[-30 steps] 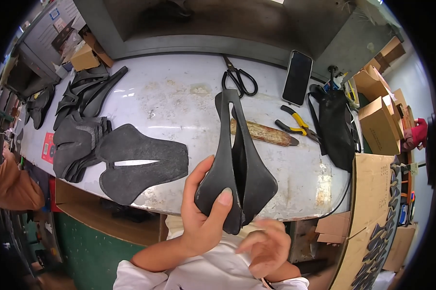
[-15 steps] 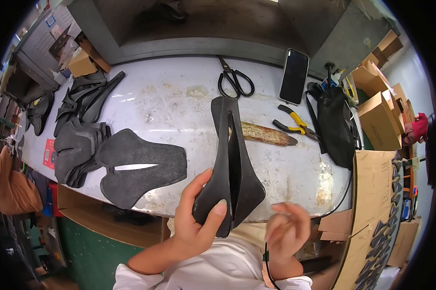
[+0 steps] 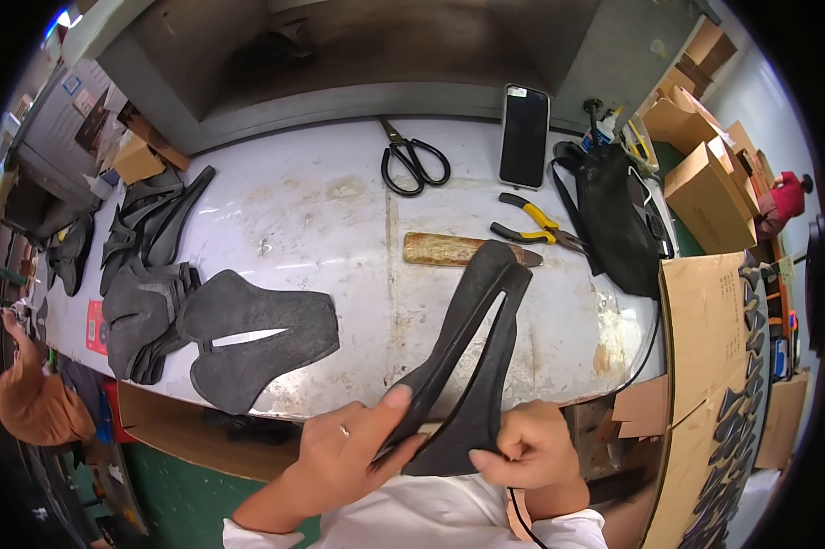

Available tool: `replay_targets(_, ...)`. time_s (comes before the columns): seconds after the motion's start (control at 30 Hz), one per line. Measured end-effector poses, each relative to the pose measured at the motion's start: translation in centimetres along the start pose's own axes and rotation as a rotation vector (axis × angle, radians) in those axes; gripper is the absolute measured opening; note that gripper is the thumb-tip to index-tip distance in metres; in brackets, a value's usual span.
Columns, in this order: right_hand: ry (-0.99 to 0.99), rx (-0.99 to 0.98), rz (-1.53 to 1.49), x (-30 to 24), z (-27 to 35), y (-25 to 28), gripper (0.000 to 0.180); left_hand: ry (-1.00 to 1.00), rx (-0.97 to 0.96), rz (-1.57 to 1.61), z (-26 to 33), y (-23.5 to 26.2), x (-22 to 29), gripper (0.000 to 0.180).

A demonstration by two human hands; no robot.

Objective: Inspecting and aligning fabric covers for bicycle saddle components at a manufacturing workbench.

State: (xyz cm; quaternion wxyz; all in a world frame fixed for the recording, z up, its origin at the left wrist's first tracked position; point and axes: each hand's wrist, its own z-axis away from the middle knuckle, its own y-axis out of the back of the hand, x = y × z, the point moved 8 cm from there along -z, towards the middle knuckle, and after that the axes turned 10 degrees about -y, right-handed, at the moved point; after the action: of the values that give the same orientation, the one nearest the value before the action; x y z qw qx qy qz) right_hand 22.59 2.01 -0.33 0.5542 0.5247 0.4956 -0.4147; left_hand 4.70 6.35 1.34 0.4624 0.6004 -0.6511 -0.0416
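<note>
A black bicycle saddle cover [image 3: 472, 366] with a long slit down its middle is held up over the table's front edge, its narrow nose pointing away and to the right. My left hand [image 3: 348, 448] pinches the left side of its wide end between thumb and fingers. My right hand [image 3: 536, 448] grips the right side, fingers curled and thumb against the edge. The slit is spread, showing the table through it. Left of my hands lies a flat dark grey cut piece [image 3: 275, 352] with a slit, beside a stack of similar pieces [image 3: 143, 316].
Black-handled scissors [image 3: 414, 165], a wooden-handled tool [image 3: 440, 249], yellow-and-black pliers [image 3: 541, 224] and a phone [image 3: 525, 137] lie on the table. A black pouch [image 3: 618, 224] sits at right. More black saddle parts [image 3: 156, 220] pile at left. A cardboard panel [image 3: 701, 366] stands right.
The saddle cover has tilted to the right and moved lower, and its slit is wider. My right hand, free before, has taken hold of its right side.
</note>
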Motion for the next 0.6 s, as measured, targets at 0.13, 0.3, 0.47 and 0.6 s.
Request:
replay_targets(0.13,0.117,0.03,0.212,-2.4,0.1,-1.8,0.039,0.119,-0.01,-0.26,0.3,0.5,-0.4,0.082)
replay_targets(0.3,0.355,-0.112,0.199,-4.7,0.8,-4.4,0.021,0.35,0.157,0.103,3.7,-1.0,-3.9,0.058)
replay_targets(0.47,0.073,0.377,-0.066,-0.4,0.2,-1.2,0.034,0.534,0.521,1.455,3.4,-4.9,-4.8,0.047)
replay_targets(0.6,-0.186,0.04,-0.247,3.1,-0.8,-3.3,0.031,0.933,0.304,1.016,6.0,-5.7,-4.6,0.066)
